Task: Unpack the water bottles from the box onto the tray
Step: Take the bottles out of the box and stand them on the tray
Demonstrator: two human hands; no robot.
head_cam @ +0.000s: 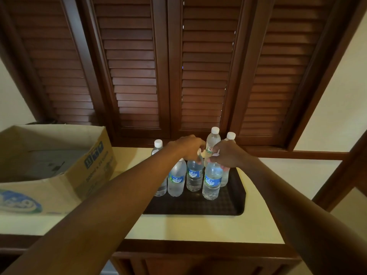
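Several clear water bottles with white caps stand upright on a dark tray (228, 207) on the cream counter. My left hand (188, 147) grips the neck of a blue-labelled bottle (194, 176) in the middle of the group. My right hand (228, 155) grips the top of the nearest blue-labelled bottle (212, 181) at the group's front right. Both bottles look set on the tray. Another blue-labelled bottle (175, 180) stands to the left, partly behind my left forearm. A green-labelled bottle (212, 142) stands at the back. The open cardboard box (59, 169) sits to the left.
The cream counter (188, 227) ends in a dark wooden front edge close to me. Dark louvred wooden shutters (178, 66) rise right behind the tray. The near half of the tray is bare. A wooden post (341, 175) slants at the right.
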